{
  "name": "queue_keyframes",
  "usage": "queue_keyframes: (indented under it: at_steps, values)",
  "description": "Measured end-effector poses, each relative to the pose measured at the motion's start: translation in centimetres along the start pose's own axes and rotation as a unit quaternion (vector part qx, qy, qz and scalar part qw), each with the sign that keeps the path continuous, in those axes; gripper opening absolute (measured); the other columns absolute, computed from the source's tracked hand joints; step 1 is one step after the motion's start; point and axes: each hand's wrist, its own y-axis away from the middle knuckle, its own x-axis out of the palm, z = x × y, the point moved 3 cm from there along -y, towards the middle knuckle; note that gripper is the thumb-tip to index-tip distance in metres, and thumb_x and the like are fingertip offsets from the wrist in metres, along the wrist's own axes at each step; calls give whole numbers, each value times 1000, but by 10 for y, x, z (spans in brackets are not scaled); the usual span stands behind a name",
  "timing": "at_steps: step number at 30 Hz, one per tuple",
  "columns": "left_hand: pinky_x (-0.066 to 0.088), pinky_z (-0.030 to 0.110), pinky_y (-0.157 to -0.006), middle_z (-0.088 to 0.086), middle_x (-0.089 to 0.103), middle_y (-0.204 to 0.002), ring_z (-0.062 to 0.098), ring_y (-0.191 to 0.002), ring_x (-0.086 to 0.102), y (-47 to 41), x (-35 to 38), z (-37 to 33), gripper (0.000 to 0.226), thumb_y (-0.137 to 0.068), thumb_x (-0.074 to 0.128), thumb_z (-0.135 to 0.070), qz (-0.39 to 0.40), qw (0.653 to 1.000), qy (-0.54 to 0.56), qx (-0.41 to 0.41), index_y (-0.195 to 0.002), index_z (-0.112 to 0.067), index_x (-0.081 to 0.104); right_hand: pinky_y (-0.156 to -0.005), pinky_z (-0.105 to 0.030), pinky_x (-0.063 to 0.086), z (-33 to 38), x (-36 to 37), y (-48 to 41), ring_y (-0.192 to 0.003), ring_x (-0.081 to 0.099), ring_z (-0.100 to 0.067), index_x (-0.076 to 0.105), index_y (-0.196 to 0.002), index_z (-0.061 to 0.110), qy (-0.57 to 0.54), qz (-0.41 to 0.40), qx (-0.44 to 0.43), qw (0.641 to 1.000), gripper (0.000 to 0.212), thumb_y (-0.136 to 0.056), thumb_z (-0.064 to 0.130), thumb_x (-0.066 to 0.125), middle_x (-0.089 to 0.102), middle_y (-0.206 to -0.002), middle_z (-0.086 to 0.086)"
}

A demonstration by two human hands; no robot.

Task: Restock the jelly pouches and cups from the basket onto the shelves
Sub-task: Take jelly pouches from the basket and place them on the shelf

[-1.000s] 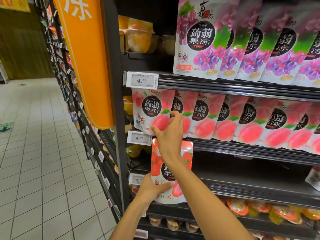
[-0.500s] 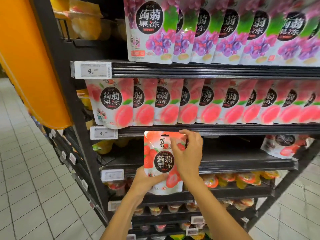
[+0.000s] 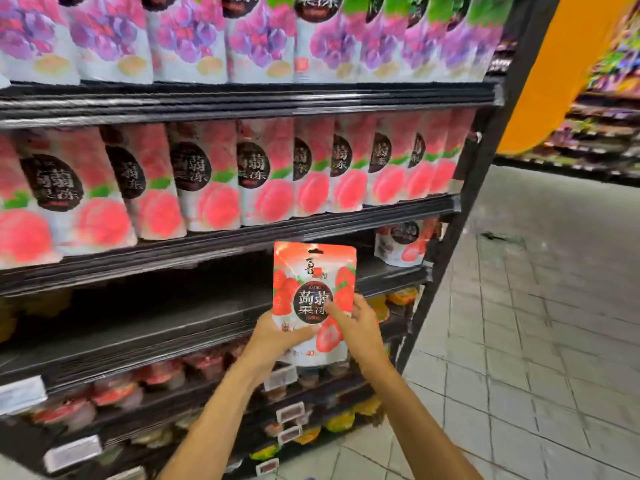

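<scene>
- Two hands hold one strawberry pouch (image 3: 313,299) upright in front of the shelving, its printed face towards the camera.
- Left hand (image 3: 277,336): grips the pouch at its lower left corner, thumb laid across the front, fingers hidden behind it.
- Right hand (image 3: 362,329): pinches the pouch at its right edge, one digit stretched over the dark round label, the rest curled round the edge.
- Pouch position: raised above both hands, in front of the dark shelf (image 3: 156,317), not resting on it. Whether it touches the shelf lip cannot be told.
- Second strawberry pouch (image 3: 403,244): stands on that same shelf, up and to the right of the hands, well apart from the held one.
- Peach pouches (image 3: 214,181): a full row one level above the hands, standing side by side.
- Grape pouches (image 3: 256,39): a full row on the level above the peach row.
- Jelly cups (image 3: 162,374): rows of red ones below and to the left of the hands; yellow ones show just right of the right hand and lower down.
- Price tags (image 3: 290,412): clipped to the shelf edges below the hands; print too blurred to read.
- Orange sign (image 3: 561,74): hangs at the end of the shelving, far up and right of the hands.
- Tiled floor (image 3: 536,341): to the right of the right arm.
- Picture quality: blurred away from the held pouch.
</scene>
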Motion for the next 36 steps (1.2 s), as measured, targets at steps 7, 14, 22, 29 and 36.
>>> queue_keyframes:
  at_steps: [7,14,22,29,36]
  values:
    - [56,42,-89,8,74,-111,29,-104,70,-64,97,13,56,-65,88,-31,-17,1000,3,0,-116,-15,68,-70,-16,55,-12,-103,-51,-88,71,-5,66,-100,28,10,16,6,1000,22,-85,15,75,75,-93,12]
    - [56,24,-73,3,73,-99,16,-89,70,-127,144,-4,27,-90,66,-36,-142,984,-98,38,-109,-15,65,-67,-15,54,-4,-154,-128,-81,71,-4,70,-94,25,11,-28,-19,999,25,-85,2,70,76,-90,6]
    - [24,22,-92,3,32,-119,14,-110,28,-161,167,-15,42,-90,64,-27,-246,937,-248,9,-123,-11,44,-65,-9,48,-4,-152,-176,-74,64,5,65,-86,30,-3,-68,-32,997,27,-88,3,65,70,-80,15]
    - [39,41,-106,6,27,-124,29,-126,35,-172,172,-9,47,-84,67,-19,-257,949,-182,-18,-119,-29,37,-93,-18,44,-29,-150,-181,-110,53,-6,58,-123,11,21,-74,-3,997,28,-95,10,60,61,-113,6]
    - [47,34,-95,7,28,-130,16,-108,46,-169,178,-5,82,-82,63,-8,-247,959,-136,-18,-149,-30,22,-87,-43,49,-32,-154,-173,-100,53,-20,56,-118,11,189,-72,-20,979,27,-92,17,60,58,-104,-2]
